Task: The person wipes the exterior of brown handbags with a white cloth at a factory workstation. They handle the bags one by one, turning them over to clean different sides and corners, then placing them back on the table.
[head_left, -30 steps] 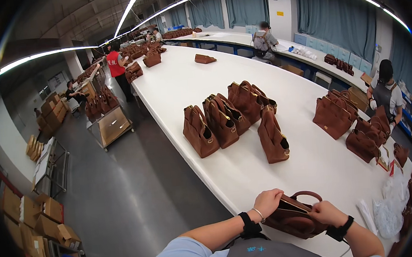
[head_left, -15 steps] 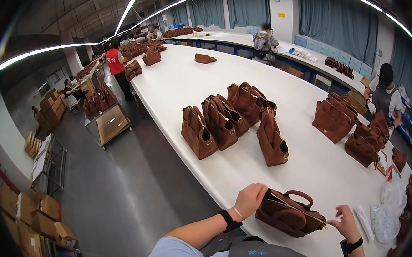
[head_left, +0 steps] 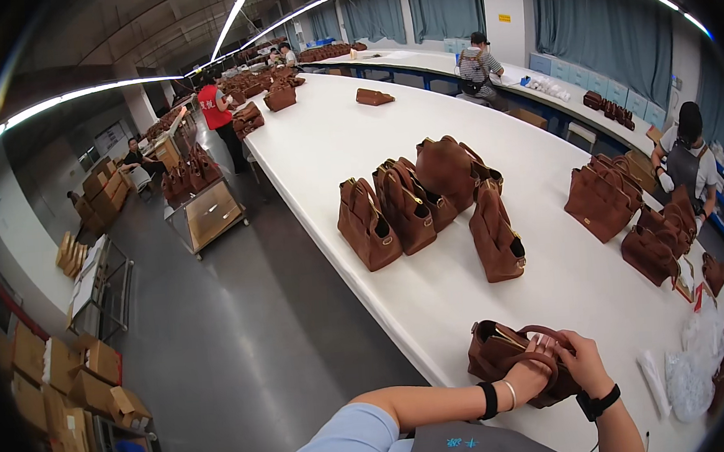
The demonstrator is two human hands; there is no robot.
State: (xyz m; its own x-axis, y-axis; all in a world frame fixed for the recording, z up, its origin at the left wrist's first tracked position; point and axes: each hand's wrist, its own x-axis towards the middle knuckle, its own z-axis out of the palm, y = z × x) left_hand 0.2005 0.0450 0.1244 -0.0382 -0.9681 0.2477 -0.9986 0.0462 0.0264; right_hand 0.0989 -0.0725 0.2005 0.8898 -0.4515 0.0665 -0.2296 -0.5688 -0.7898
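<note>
A brown leather handbag (head_left: 490,358) with two looped handles stands at the near edge of the white table, its zipped top partly open at the left end. My left hand (head_left: 530,377) reaches across the bag by the handles, fingers closed at its top edge near the right end. Right beside it, my right hand (head_left: 585,360) is bent with its fingertips closed on the same end of the bag. The hands hide that end, so whether a zip pull sits between the fingers cannot be seen.
Several similar brown bags (head_left: 368,225) stand farther up the white table (head_left: 435,305); another group (head_left: 602,197) is at the right. Clear plastic bags (head_left: 690,381) lie at the near right. Co-workers (head_left: 218,118) are in the room. A cart (head_left: 214,213) stands left of the table.
My left hand has gone from the bag's left end to its right end. My right hand, formerly apart from the bag with fingers spread, now touches it beside the left.
</note>
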